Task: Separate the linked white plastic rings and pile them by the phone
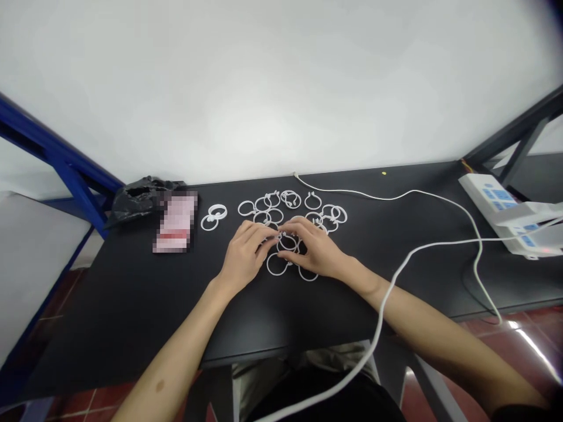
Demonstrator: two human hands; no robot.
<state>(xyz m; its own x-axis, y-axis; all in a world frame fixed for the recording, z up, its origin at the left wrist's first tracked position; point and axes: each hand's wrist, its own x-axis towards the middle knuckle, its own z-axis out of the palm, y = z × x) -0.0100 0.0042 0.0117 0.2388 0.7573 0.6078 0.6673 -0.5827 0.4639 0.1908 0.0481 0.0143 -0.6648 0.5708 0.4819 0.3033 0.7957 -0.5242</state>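
A thin white plastic ring (288, 249) is held between my two hands above the black table. My left hand (244, 252) pinches its upper left part between thumb and fingertips. From the other side, my right hand (319, 249) curls its thumb and fingers around the same ring. Fingers partly hide where its ends are. Several similar loose rings (277, 275) lie in front of, beside and beyond my hands, many with a gap and small knobbed ends. Farther left, a small group of white rings (217, 206) lies apart, touching one another.
A black plastic bag (138, 202) and a blurred pink item (178, 220) are at the table's left. White power strips (499, 205) stand at the right. A white cable (407, 258) crosses above my right forearm; another cable (373, 197) runs along the back. A white wall rises behind.
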